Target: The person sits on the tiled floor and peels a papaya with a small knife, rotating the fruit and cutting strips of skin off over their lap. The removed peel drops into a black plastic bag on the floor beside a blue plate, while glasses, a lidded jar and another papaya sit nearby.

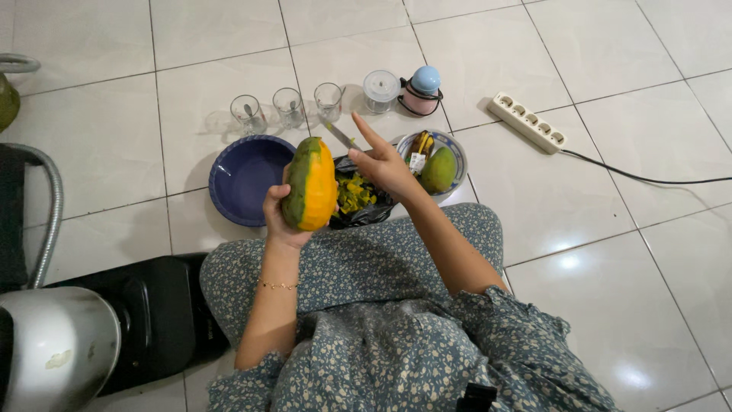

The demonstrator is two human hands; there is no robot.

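Holding: your left hand (278, 217) wraps the half-peeled papaya (310, 185) upright above your lap.
Knife (341, 136): your right hand (385, 164) grips it, forefinger out, steadying the blade.
Below: black bag (366, 210) catching peels.
Beside: blue bowl (245, 177).

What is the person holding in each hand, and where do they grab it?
The left hand grips a partly peeled orange-and-green papaya around its lower end. The right hand holds a small metal knife by its handle.

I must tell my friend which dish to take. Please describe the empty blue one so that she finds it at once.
Start at the row of three small clear glasses on the white tiled floor. Just below them lies the blue dish, left of the papaya. Unlike the patterned bowl holding fruit, it is plain, dark blue and empty.
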